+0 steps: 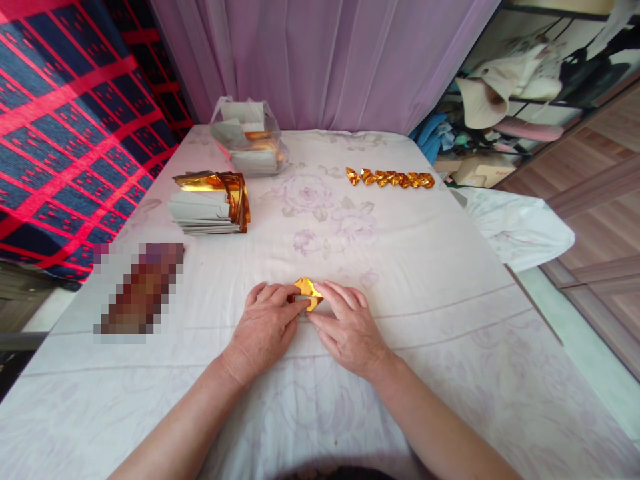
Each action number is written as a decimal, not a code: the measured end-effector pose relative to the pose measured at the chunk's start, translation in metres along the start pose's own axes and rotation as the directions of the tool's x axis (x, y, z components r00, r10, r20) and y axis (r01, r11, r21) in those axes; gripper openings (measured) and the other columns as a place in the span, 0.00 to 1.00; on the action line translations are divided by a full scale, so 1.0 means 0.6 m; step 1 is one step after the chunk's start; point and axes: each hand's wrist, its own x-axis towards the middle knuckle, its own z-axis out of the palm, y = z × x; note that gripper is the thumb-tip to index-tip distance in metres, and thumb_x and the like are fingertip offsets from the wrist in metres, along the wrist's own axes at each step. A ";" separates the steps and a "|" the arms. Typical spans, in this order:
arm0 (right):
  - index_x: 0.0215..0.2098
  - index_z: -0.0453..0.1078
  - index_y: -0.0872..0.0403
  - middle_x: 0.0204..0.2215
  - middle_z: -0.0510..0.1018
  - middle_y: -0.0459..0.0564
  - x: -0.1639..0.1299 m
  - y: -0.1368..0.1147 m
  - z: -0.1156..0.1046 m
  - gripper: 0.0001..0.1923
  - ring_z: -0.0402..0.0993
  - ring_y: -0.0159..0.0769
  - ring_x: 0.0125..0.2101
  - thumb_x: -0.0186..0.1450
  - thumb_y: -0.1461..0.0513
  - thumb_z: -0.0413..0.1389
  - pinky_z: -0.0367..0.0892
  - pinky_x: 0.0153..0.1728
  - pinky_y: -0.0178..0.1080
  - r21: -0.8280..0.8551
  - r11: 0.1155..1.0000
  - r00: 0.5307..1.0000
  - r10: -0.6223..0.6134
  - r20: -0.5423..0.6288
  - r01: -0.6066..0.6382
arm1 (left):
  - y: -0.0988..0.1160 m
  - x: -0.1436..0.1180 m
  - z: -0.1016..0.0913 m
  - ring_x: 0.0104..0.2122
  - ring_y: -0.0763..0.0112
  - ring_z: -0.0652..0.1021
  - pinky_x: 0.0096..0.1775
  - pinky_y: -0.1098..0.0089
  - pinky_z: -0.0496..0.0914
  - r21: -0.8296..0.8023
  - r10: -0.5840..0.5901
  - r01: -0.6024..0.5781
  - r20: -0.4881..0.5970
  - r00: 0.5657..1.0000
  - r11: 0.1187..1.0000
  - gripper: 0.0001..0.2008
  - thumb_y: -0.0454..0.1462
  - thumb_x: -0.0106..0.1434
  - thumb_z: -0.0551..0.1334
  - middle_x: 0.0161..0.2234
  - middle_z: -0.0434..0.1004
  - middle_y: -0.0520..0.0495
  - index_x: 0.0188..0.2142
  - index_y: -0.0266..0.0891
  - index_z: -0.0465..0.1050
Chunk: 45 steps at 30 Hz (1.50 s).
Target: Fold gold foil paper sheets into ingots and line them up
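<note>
A small piece of gold foil paper, partly folded, lies on the cloth-covered table between my hands. My left hand grips its left side, fingers bent over it and the thumb at its near edge. From the right, my right hand pinches the other end between thumb and fingers. Fingertips cover both ends of the paper. A stack of gold-and-grey foil sheets stands farther off to the left. At the back right is a row of folded gold foil pieces.
A clear plastic bag with more sheets stands at the back left. A blurred dark object lies at the left. Purple curtain hangs behind the table. Shelves with a hat stand right, beside a white bag.
</note>
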 end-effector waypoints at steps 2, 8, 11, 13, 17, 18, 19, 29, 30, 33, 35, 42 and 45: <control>0.42 0.77 0.48 0.60 0.68 0.56 -0.001 0.003 0.001 0.12 0.60 0.46 0.60 0.63 0.66 0.56 0.56 0.56 0.52 -0.007 1.000 1.000 0.012 -0.004 -0.012 | 0.000 0.000 0.000 0.51 0.58 0.72 0.57 0.45 0.59 -0.002 -0.001 0.001 0.000 1.000 1.000 0.19 0.31 0.64 0.57 0.52 0.74 0.47 0.51 0.51 0.74; 0.43 0.77 0.46 0.60 0.67 0.56 -0.004 0.017 -0.001 0.13 0.60 0.47 0.60 0.64 0.66 0.56 0.56 0.55 0.52 -0.048 0.996 0.997 0.071 -0.029 -0.072 | 0.001 -0.001 -0.001 0.51 0.58 0.72 0.57 0.44 0.58 -0.005 0.006 -0.006 0.001 1.000 1.000 0.19 0.30 0.64 0.57 0.52 0.73 0.48 0.51 0.51 0.74; 0.43 0.77 0.46 0.60 0.68 0.56 -0.005 0.022 -0.003 0.13 0.62 0.49 0.59 0.64 0.65 0.55 0.56 0.54 0.53 -0.070 0.993 0.996 0.089 -0.032 -0.091 | 0.000 -0.001 -0.001 0.52 0.59 0.71 0.58 0.44 0.57 -0.005 0.005 -0.005 0.003 1.000 1.000 0.20 0.30 0.63 0.57 0.52 0.73 0.48 0.51 0.51 0.74; 0.43 0.77 0.47 0.59 0.69 0.57 -0.005 0.025 -0.003 0.13 0.63 0.50 0.58 0.64 0.65 0.55 0.57 0.54 0.53 -0.092 0.990 0.993 0.107 -0.039 -0.110 | 0.000 -0.001 0.000 0.52 0.59 0.71 0.58 0.44 0.57 -0.003 0.002 -0.002 0.005 1.000 1.000 0.20 0.30 0.63 0.56 0.52 0.73 0.47 0.51 0.50 0.74; 0.44 0.77 0.49 0.58 0.70 0.58 -0.005 0.024 -0.003 0.12 0.63 0.50 0.58 0.65 0.65 0.55 0.57 0.53 0.53 -0.094 0.990 0.994 0.098 -0.053 -0.103 | -0.001 0.000 -0.001 0.52 0.59 0.71 0.58 0.44 0.57 -0.011 0.002 -0.002 0.018 1.000 1.000 0.22 0.29 0.62 0.56 0.52 0.73 0.47 0.52 0.51 0.74; 0.44 0.77 0.49 0.58 0.70 0.58 -0.005 0.022 -0.002 0.12 0.63 0.49 0.58 0.65 0.64 0.55 0.57 0.54 0.53 -0.084 0.992 0.995 0.085 -0.053 -0.089 | 0.000 0.000 -0.001 0.52 0.59 0.71 0.58 0.44 0.57 -0.013 0.002 -0.002 0.019 1.000 1.000 0.22 0.28 0.62 0.56 0.53 0.72 0.48 0.52 0.51 0.73; 0.43 0.77 0.49 0.59 0.70 0.57 -0.005 0.020 -0.002 0.12 0.63 0.49 0.58 0.65 0.64 0.55 0.57 0.54 0.53 -0.072 0.995 0.996 0.070 -0.052 -0.074 | 0.000 0.000 -0.001 0.52 0.59 0.71 0.58 0.44 0.58 -0.015 0.001 -0.001 0.017 1.000 1.000 0.23 0.28 0.62 0.56 0.53 0.72 0.48 0.52 0.52 0.73; 0.42 0.77 0.50 0.59 0.69 0.56 -0.005 0.010 -0.001 0.11 0.62 0.46 0.59 0.65 0.65 0.54 0.56 0.56 0.52 -0.008 1.000 0.999 0.026 -0.028 -0.026 | 0.001 0.000 -0.002 0.52 0.58 0.71 0.58 0.44 0.58 -0.016 -0.009 0.010 0.024 1.000 1.000 0.24 0.28 0.62 0.56 0.53 0.72 0.48 0.52 0.53 0.74; 0.41 0.77 0.50 0.59 0.69 0.56 -0.004 0.009 0.000 0.10 0.62 0.46 0.59 0.65 0.65 0.54 0.56 0.56 0.51 -0.003 1.000 0.999 0.023 -0.030 -0.023 | 0.001 0.000 -0.002 0.52 0.58 0.71 0.58 0.44 0.58 -0.016 -0.012 0.012 0.028 1.000 1.000 0.23 0.28 0.62 0.56 0.52 0.72 0.48 0.52 0.52 0.74; 0.41 0.77 0.50 0.59 0.69 0.56 -0.004 0.006 0.001 0.11 0.61 0.46 0.59 0.65 0.65 0.54 0.56 0.56 0.51 0.015 1.000 1.000 0.011 -0.026 -0.011 | 0.002 0.001 -0.004 0.52 0.58 0.71 0.58 0.44 0.58 -0.016 -0.019 0.019 0.036 0.999 1.000 0.23 0.28 0.62 0.56 0.52 0.73 0.48 0.52 0.52 0.74; 0.42 0.77 0.49 0.59 0.69 0.56 -0.005 0.005 0.002 0.11 0.61 0.46 0.60 0.64 0.65 0.55 0.56 0.56 0.52 0.027 1.000 1.000 -0.002 -0.015 0.003 | 0.002 0.001 -0.004 0.52 0.58 0.71 0.58 0.43 0.58 -0.016 -0.019 0.020 0.039 0.999 1.000 0.23 0.28 0.62 0.56 0.52 0.73 0.48 0.52 0.51 0.74; 0.42 0.77 0.49 0.61 0.67 0.56 -0.004 0.002 -0.001 0.11 0.59 0.47 0.61 0.64 0.65 0.56 0.55 0.57 0.52 0.019 1.000 1.000 0.000 0.002 0.000 | 0.002 0.000 -0.002 0.51 0.60 0.71 0.59 0.45 0.58 -0.013 -0.012 0.012 0.008 1.000 1.000 0.22 0.29 0.63 0.56 0.52 0.73 0.48 0.52 0.52 0.74; 0.42 0.77 0.48 0.62 0.65 0.55 -0.004 0.001 -0.002 0.11 0.57 0.48 0.62 0.65 0.64 0.56 0.55 0.57 0.53 0.008 1.000 1.000 0.008 0.018 -0.008 | 0.002 0.000 -0.001 0.51 0.59 0.71 0.58 0.45 0.58 -0.014 -0.009 0.009 0.007 1.000 1.000 0.22 0.29 0.63 0.56 0.52 0.73 0.48 0.52 0.52 0.74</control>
